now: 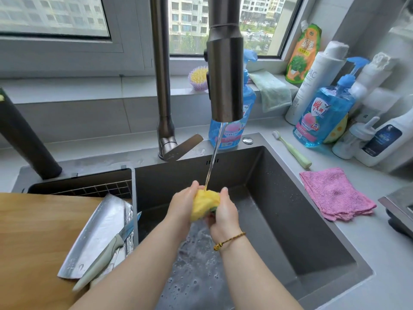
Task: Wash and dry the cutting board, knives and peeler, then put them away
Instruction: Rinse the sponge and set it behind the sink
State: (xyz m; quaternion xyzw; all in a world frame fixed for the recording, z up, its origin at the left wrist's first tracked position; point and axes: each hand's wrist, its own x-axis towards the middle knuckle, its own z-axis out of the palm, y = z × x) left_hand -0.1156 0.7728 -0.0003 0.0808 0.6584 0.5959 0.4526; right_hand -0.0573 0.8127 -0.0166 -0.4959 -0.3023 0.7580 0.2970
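Note:
My left hand (182, 203) and my right hand (223, 212) both squeeze a yellow sponge (204, 203) with a green underside, held over the sink (279, 198) under the running stream from the faucet (225, 86). A wooden cutting board (38, 238) lies across the sink's left side. On it rests a steel cleaver (98, 233), and a small knife with a pale green handle (98, 262) and blue blade lies on top of the cleaver. More metal shows beneath them; I cannot tell what it is.
A wire drain basket (93, 189) sits behind the board. A pink cloth (335, 193), a pale green toothbrush (292, 149), blue soap bottles (324, 117) and other bottles crowd the right counter. A green cloth (271, 90) and a brush lie on the sill. Foamy water covers the sink bottom.

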